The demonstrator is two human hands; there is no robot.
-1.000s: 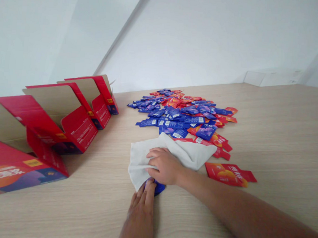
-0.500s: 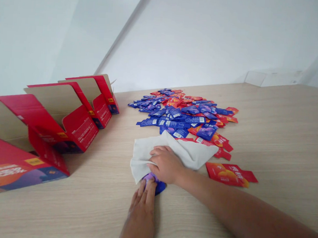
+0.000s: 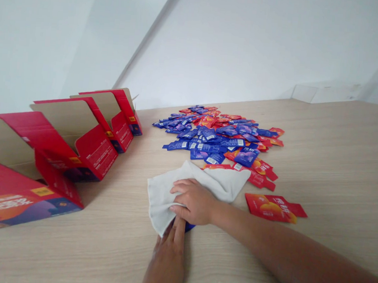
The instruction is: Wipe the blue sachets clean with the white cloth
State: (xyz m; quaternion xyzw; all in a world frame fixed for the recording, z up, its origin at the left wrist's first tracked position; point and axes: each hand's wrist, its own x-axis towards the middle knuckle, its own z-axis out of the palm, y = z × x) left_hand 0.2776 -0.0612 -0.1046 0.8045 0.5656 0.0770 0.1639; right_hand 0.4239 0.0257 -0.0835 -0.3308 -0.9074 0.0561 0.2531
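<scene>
A white cloth [image 3: 165, 187] lies spread on the table, partly draped over the front of a pile of small packets. My right hand [image 3: 195, 201] rests on it, fingers bent and gripping the fabric. Under the cloth's near corner, a blue-and-purple packet [image 3: 189, 227] shows only at its edge. My left hand [image 3: 169, 249] presses this packet to the table with its fingers stretched out flat; the fingertips are partly covered by the cloth and my right hand. To the right of my right hand lies a single red packet [image 3: 270, 207] with orange fruit printed on it.
The pile of blue and red packets [image 3: 209, 134] spreads across the middle of the wooden table [image 3: 337, 170]. Several open red cartons [image 3: 54, 194] stand in a row on the left, flaps up. A white wall [image 3: 249, 46] rises behind the table.
My right hand has slid the cloth toward me and slightly left, so it covers more of the blue packet and the left fingertips. My left hand stays in nearly the same place.
</scene>
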